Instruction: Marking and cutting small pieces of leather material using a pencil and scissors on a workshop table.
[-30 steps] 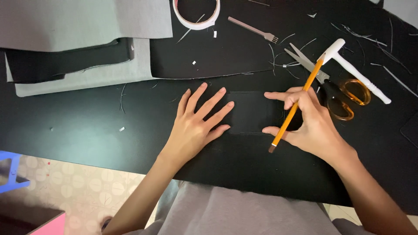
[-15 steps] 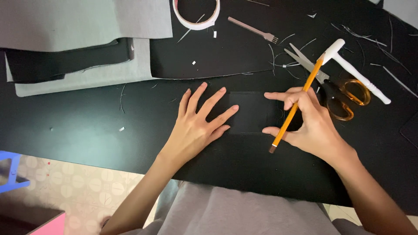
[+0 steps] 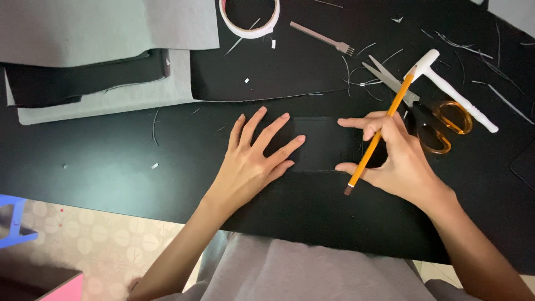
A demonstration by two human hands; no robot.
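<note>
Yellow pencil (image 3: 380, 132) pinched in right hand (image 3: 397, 161), fingers closed round it, tip up, held over small black rectangular piece (image 3: 326, 144). Left hand (image 3: 252, 161) flat, fingers spread, pressing piece's left edge on black tabletop (image 3: 100, 161). Orange-handled scissors (image 3: 423, 108) just beyond right hand.

Bare forearms and a bare left hand (image 3: 251, 164) and right hand (image 3: 398, 161), free of rings, watches or sleeves; short, unpainted nails; a plain grey garment covers the lap.
</note>
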